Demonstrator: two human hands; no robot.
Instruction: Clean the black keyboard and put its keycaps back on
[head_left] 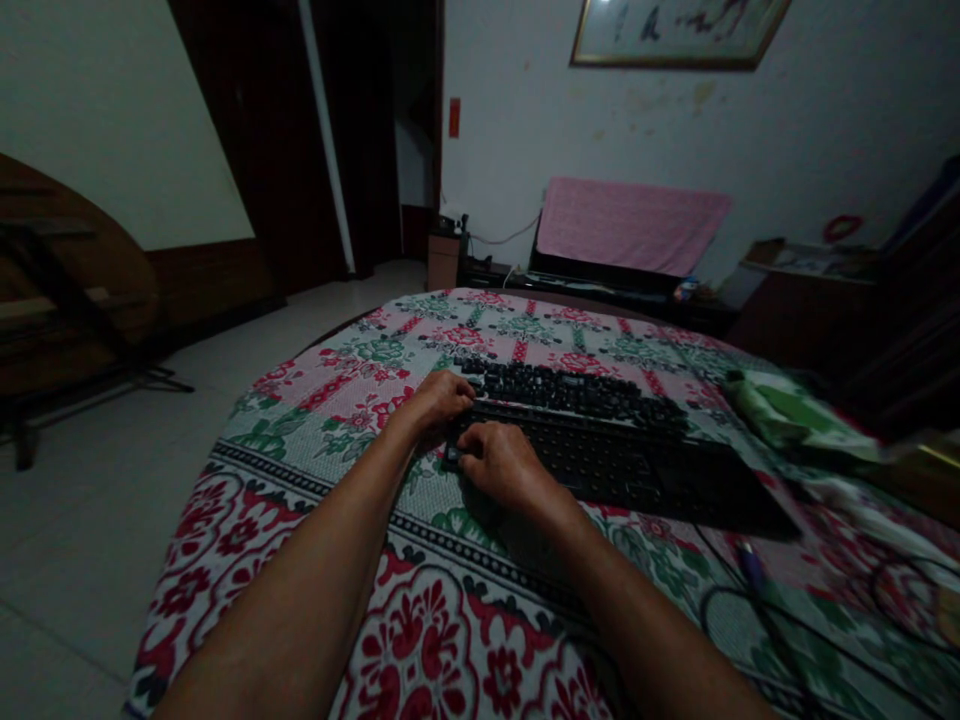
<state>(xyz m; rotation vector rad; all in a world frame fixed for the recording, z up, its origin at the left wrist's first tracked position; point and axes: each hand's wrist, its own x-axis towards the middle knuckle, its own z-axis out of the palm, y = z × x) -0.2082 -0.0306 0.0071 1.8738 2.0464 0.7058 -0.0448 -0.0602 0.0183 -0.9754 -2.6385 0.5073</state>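
Before you, the keyboard looked like dark, matt plastic, its surface rough with small studs, and the keycaps like black plastic. Your tablecloth was matt cloth with a coarse, woven look. Beyond it you had a nubbly fabric towel, a matt, stained wall, smooth, faintly glossy floor tiles and a shiny, gold-toned picture frame.

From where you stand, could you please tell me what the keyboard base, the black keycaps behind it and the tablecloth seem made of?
Keyboard base: probably hard plastic, dark and smooth-looking, judging by its stiff, straight edges. Keycaps: likely molded plastic, small and blocky; dim light leaves their finish open. Tablecloth: apparently woven fabric, matte, with a visible textured weave.
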